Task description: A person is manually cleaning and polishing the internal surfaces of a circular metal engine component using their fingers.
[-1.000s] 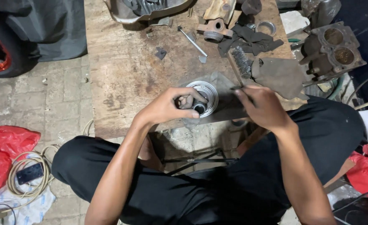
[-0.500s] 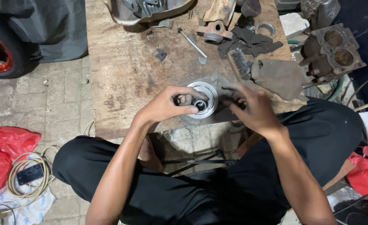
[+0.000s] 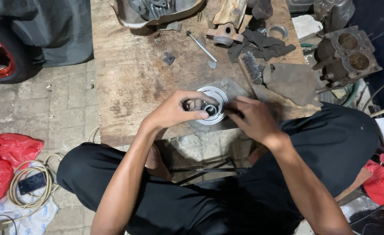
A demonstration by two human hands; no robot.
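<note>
A round ribbed silver metal part (image 3: 216, 93) rests on a grey cloth at the near edge of a worn wooden board (image 3: 131, 87). My left hand (image 3: 174, 111) curls over the part's left side, thumb and fingers gripping its hub. From the right, my right hand (image 3: 255, 119) presses its fingertips against the part's rim and pinches a small dark piece that I cannot make out. I am squatting in black trousers with my knees on either side of the board's edge.
A wire brush (image 3: 253, 67) and a grey rag (image 3: 292, 80) lie just beyond my right hand. Farther back are a metal rod (image 3: 200, 45), dark scraps and an engine cover (image 3: 157, 11). A cylinder block (image 3: 346, 54) sits at the right. Left: red bags (image 3: 0, 152), coiled cable (image 3: 31, 182).
My right hand has moved left from beside the brush to the rim of the round part. My left hand has kept its grip on it.
</note>
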